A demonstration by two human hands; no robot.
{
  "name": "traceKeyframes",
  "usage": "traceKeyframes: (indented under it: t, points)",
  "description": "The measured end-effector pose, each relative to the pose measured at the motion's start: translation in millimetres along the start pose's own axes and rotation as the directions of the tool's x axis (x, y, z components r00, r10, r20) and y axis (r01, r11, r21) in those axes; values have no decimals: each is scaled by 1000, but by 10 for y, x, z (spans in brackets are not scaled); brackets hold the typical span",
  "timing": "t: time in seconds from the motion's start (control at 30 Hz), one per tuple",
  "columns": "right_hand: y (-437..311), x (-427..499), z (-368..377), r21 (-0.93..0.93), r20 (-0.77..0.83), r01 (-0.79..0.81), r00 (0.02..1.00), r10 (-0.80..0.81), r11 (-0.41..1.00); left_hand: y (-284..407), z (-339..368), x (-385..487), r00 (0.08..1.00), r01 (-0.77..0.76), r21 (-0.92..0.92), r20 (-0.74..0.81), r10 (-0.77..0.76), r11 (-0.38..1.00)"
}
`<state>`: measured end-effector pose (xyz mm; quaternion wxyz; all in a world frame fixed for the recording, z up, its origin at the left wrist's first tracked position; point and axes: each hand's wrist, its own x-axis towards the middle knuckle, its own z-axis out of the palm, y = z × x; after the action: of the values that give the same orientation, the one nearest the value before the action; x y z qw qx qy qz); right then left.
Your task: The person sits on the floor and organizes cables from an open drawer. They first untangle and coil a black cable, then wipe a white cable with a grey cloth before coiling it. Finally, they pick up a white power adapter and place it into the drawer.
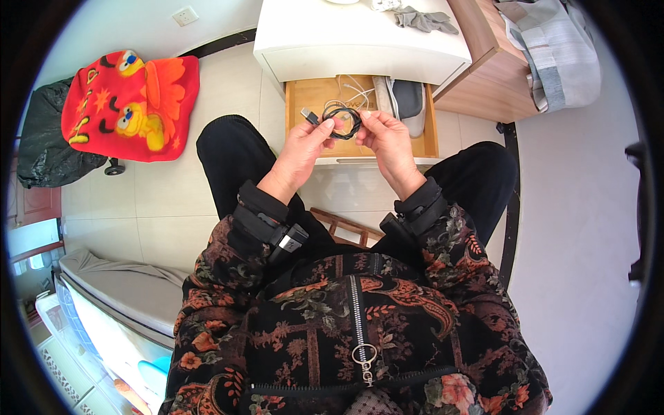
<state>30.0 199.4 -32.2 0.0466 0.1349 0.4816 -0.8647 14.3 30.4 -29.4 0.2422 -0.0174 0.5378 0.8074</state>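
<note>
A black USB cable (342,136) is wound into a small coil above the drawer. My left hand (306,148) pinches the coil's left side between thumb and fingers, and the USB-A plug (309,115) sticks out beyond it. On the right side of the coil, my right hand (386,142) grips the cable with thumb and forefinger. Below both hands is a pulled-out wooden drawer (311,89). In it lie a white cable (357,93) and, at the right, a dark grey and white fabric item (410,101). My hands hide part of the drawer's floor.
The white cabinet (358,61) stands over the drawer, with a grey cloth (425,21) on top. A wooden cabinet (487,78) adjoins it at right. To the left are a red cartoon-print cover (166,119) and a black plastic bag (44,135). A wooden stool (345,225) shows beneath me.
</note>
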Motion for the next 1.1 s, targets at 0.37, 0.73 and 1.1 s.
traceKeyframes:
  t: [0.37,0.73,1.1]
  points:
    - [32,-44,49,-144,-16,35,999,-38,989,77,-17,34,985,68,-248,172,-25,966]
    - [-41,-20,-5,-194,53,-9,998,20,981,121,12,33,964,125,-196,254,-72,973]
    - [-22,-14,34,-503,250,225,962,-109,834,73,-43,-17,958,171,-113,252,-138,979]
